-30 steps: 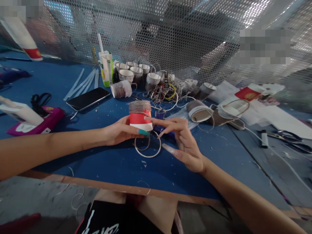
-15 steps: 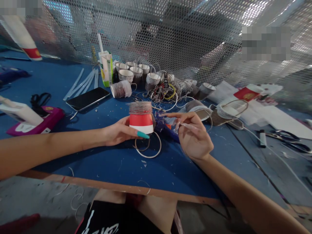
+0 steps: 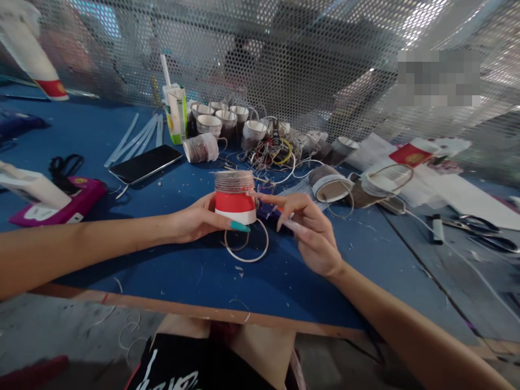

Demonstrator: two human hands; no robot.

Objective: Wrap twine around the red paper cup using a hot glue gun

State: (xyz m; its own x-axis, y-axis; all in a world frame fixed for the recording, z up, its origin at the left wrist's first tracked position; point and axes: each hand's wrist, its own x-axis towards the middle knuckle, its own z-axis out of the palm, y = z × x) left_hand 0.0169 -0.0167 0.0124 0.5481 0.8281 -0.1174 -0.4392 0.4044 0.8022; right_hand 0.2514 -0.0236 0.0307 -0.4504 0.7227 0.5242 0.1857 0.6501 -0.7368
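Observation:
My left hand is wrapped round a red and white paper cup, thumb across its lower front. Rows of greyish-brown cord circle the cup's upper part. Below the cup shows a loop of pale cord. At the cup's right side is my right hand, its index finger stretched out with the tip at the cord's lower edge. Its fingers are apart and I see nothing held in them. Behind this hand lies a partly hidden blue and orange item whose kind I cannot tell.
Several cord-wrapped cups stand at the back beside a drink carton and tangled cord. A phone and clear sticks lie left; scissors lie right. The perforated metal screen rises behind.
My right hand has moved left and turned, bringing its index fingertip to the side of the cup. My left hand and the cup have stayed nearly still.

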